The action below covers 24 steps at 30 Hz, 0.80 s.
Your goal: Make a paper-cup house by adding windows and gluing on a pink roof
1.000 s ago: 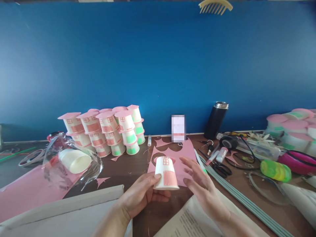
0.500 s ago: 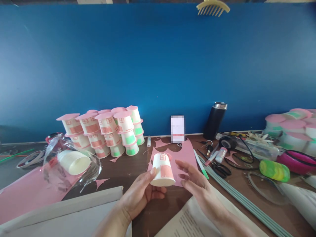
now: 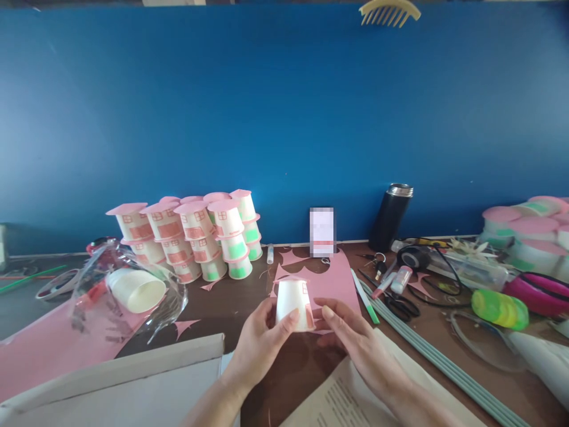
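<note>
An upside-down white paper cup (image 3: pixel 291 305), with a pink window and door drawn on it, is held above the table. My left hand (image 3: pixel 262 338) is closed round its left side, thumb across the front. The cup's plain white side faces me, and the drawing shows only at its right edge. My right hand (image 3: pixel 351 332) is at the cup's right, fingers loosely curved and apart, fingertips very near its rim; whether they touch it I cannot tell. Behind the cup lies a pink sheet (image 3: pixel 342 284) with rounded cut-outs.
Stacked decorated cups (image 3: pixel 195 231) with pink tops stand left, beside plain cups (image 3: pixel 137 290) in clear plastic. More cups (image 3: pixel 533 255) stand far right. A black bottle (image 3: pixel 391 219), scissors (image 3: pixel 402 305), green-grey sticks (image 3: pixel 435 350), a printed paper (image 3: pixel 329 397) and a white box (image 3: pixel 133 379) surround the hands.
The cup has turned in my left hand, so its drawn door and window have moved from the front to the right edge. My right hand has come closer to the cup.
</note>
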Available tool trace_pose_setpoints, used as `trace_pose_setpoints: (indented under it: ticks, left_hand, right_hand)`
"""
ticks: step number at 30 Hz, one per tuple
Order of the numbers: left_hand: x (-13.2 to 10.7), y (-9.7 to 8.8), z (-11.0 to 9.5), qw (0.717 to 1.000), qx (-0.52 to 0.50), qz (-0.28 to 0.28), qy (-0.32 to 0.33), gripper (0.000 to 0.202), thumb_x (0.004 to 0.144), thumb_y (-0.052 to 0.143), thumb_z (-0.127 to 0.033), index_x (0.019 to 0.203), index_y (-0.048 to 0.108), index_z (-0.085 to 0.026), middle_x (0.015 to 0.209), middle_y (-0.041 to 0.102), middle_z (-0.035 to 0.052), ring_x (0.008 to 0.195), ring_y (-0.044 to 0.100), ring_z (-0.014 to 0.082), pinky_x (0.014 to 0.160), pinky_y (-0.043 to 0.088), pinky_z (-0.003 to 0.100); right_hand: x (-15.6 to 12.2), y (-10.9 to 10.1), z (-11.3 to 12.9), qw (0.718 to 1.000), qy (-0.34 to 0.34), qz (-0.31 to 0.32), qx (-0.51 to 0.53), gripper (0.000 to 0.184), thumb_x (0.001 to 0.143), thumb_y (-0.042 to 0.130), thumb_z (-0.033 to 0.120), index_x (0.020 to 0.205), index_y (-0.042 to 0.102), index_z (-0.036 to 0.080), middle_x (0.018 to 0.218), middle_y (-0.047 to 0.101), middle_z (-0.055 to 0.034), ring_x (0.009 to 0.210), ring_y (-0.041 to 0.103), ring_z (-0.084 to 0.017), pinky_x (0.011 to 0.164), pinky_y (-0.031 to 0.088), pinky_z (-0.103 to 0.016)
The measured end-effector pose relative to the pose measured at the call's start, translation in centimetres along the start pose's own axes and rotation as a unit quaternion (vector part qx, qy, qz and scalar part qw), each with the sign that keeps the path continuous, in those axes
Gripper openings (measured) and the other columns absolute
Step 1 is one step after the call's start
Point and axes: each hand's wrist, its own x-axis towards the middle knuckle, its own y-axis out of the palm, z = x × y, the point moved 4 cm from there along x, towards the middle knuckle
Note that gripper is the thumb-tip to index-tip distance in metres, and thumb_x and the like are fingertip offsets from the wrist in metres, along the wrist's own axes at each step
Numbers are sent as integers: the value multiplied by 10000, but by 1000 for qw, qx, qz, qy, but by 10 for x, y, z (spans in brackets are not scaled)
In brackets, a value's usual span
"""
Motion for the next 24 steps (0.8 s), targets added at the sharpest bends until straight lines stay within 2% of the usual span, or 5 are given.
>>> trace_pose_setpoints:
  ticks: [6, 9, 13, 17, 24]
  left_hand:
    - [-7, 8, -5, 997, 77, -19, 15, 411, 815, 602, -561, 968, 637, -181, 877, 694, 55, 781, 611, 224, 679, 422, 271]
    - [-13, 12, -7, 992, 116, -34, 37, 377, 820, 605, -542, 969, 638, -197, 880, 693, 66, 773, 624, 235, 674, 422, 277]
    - [-16, 16, -10, 988, 125, -39, 88, 378, 874, 550, -509, 1080, 639, -205, 990, 687, 96, 860, 626, 256, 747, 438, 301]
    - [-18, 16, -12, 987, 104, -33, 119, 415, 911, 515, -469, 1232, 586, -217, 1108, 662, 106, 967, 618, 255, 830, 450, 309]
    - [-18, 15, -10, 985, 88, -74, 132, 299, 904, 554, -401, 1137, 639, -234, 1069, 675, 85, 890, 634, 222, 786, 479, 293]
  right_hand:
    - [-4, 14, 1, 996, 4, 90, 18, 435, 901, 564, 528, 1203, 645, 226, 1159, 664, -73, 1014, 635, -243, 757, 582, -347]
    - [-3, 20, -1, 993, 9, 114, 24, 419, 895, 590, 503, 1195, 658, 219, 1097, 693, -71, 941, 659, -225, 720, 584, -325]
    - [-2, 21, -7, 986, 31, 122, 113, 378, 924, 574, 449, 1163, 675, 175, 1035, 719, -84, 929, 676, -215, 707, 581, -295]
    - [2, 15, -12, 954, 93, 108, 262, 402, 971, 494, 420, 1158, 668, 111, 1011, 735, -117, 871, 706, -193, 670, 587, -251]
    - [9, 7, -19, 910, 156, 89, 373, 411, 954, 533, 400, 1161, 647, 63, 925, 764, -118, 795, 741, -178, 692, 611, -236]
